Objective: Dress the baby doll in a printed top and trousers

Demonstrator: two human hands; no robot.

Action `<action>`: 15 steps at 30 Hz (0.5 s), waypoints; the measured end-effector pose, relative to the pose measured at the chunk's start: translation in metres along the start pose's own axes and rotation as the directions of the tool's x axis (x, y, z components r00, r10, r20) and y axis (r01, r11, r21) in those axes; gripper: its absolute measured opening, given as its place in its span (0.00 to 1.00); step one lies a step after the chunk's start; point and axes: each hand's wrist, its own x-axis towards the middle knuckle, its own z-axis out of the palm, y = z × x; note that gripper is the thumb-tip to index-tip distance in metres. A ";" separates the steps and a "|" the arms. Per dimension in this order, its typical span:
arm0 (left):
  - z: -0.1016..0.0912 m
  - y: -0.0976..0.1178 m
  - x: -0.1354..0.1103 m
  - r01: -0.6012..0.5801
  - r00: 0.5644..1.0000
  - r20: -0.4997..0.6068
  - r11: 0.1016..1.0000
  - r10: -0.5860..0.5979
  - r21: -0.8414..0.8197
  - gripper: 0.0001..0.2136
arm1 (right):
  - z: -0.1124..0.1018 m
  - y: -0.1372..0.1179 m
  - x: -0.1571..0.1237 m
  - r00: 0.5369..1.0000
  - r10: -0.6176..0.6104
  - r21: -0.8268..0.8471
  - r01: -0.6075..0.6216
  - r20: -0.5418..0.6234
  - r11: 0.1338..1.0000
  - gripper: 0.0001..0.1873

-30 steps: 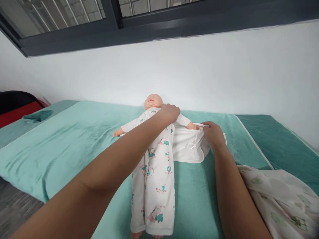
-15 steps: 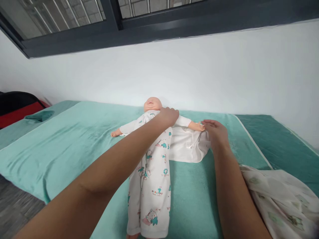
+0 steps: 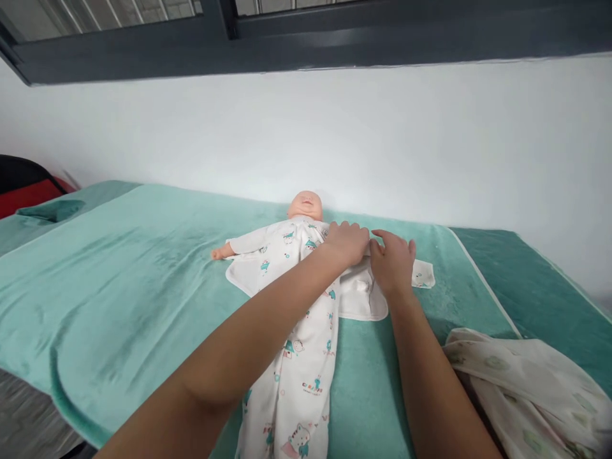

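Note:
A baby doll (image 3: 306,205) lies on its back, dressed in white printed trousers (image 3: 306,382) and a white long-sleeved top. An open printed white jacket (image 3: 363,303) is spread under its upper body, and one jacket sleeve (image 3: 423,275) extends to the right. My left hand (image 3: 348,242) is closed over the doll's arm on the right side. Close against its fingertips, my right hand (image 3: 394,260) has bent fingers at the end of that arm; whatever they grip is hidden. The doll's other hand (image 3: 222,252) points left.
A green blanket (image 3: 143,268) covers the bed beneath the doll. Crumpled pale printed cloth (image 3: 530,382) lies at the lower right, beside my right forearm. Behind the bed rise a white wall (image 3: 382,140) and a dark window frame (image 3: 335,41). A red and black item (image 3: 29,188) is at far left.
My right hand has moved left, close to my left hand, and now covers the doll's hand. The jacket sleeve now shows beyond it on the right. The view has shifted slightly.

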 end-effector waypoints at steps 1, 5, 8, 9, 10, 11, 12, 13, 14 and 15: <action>0.002 -0.005 -0.010 -0.007 0.998 -0.066 1.000 0.005 -0.029 0.15 | 0.003 -0.001 -0.001 1.000 -0.024 -0.002 0.024 0.010 1.000 0.19; 0.018 -0.046 -0.060 0.000 0.917 -0.382 0.959 -0.112 -0.283 0.13 | 0.014 -0.010 -0.007 0.984 -0.120 0.095 0.108 0.130 0.990 0.20; 0.041 -0.084 -0.090 -0.055 0.814 -0.509 0.835 -0.280 -0.547 0.15 | 0.019 -0.020 -0.012 0.955 -0.192 0.220 0.142 0.227 0.965 0.22; 0.049 -0.095 -0.096 -0.080 0.795 -0.512 0.780 -0.326 -0.621 0.17 | 0.019 -0.023 -0.014 0.948 -0.208 0.261 0.142 0.242 0.955 0.22; 0.056 -0.103 -0.100 -0.097 0.790 -0.494 0.724 -0.361 -0.684 0.18 | 0.019 -0.026 -0.016 0.944 -0.217 0.296 0.139 0.250 0.945 0.23; 0.063 -0.110 -0.102 -0.103 0.788 -0.473 0.674 -0.394 -0.732 0.19 | 0.020 -0.029 -0.017 0.941 -0.223 0.322 0.134 0.255 0.937 0.23; 0.067 -0.115 -0.103 -0.104 0.787 -0.452 0.631 -0.421 -0.769 0.20 | 0.020 -0.033 -0.018 0.940 -0.224 0.338 0.129 0.258 0.932 0.23; 0.071 -0.117 -0.102 -0.104 0.783 -0.437 0.599 -0.443 -0.794 0.20 | 0.020 -0.037 -0.019 0.940 -0.220 0.346 0.121 0.262 0.930 0.23; 0.073 -0.119 -0.100 -0.107 0.777 -0.430 0.577 -0.460 -0.810 0.19 | 0.021 -0.041 -0.019 0.940 -0.213 0.351 0.111 0.268 0.930 0.23; 0.074 -0.119 -0.098 -0.114 0.772 -0.428 0.560 -0.470 -0.820 0.19 | 0.022 -0.045 -0.018 0.939 -0.205 0.356 0.098 0.277 0.929 0.23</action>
